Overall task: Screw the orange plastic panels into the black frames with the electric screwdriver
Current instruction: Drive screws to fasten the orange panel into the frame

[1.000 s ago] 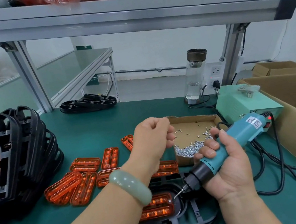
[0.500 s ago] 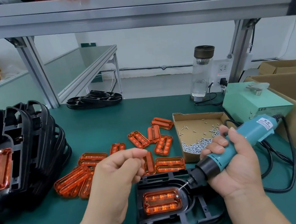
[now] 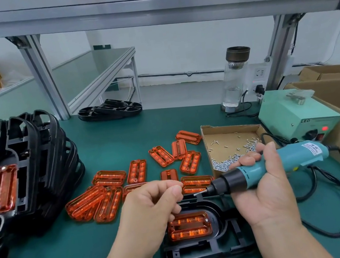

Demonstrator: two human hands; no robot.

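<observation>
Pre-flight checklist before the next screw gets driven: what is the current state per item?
1. Tool grip: right hand wraps the electric screwdriver: ok.
2. Screw ready: left hand fingers pinch what looks like a screw beside the bit: ok.
3. Screw loaded on the bit: tip looks bare: not ok.
4. Orange panel seated in the black frame recess: ok.
5. Panel's left-end fastening: partly behind the left hand: cannot tell.
6. Power: red light on the power box is lit: ok.
</observation>
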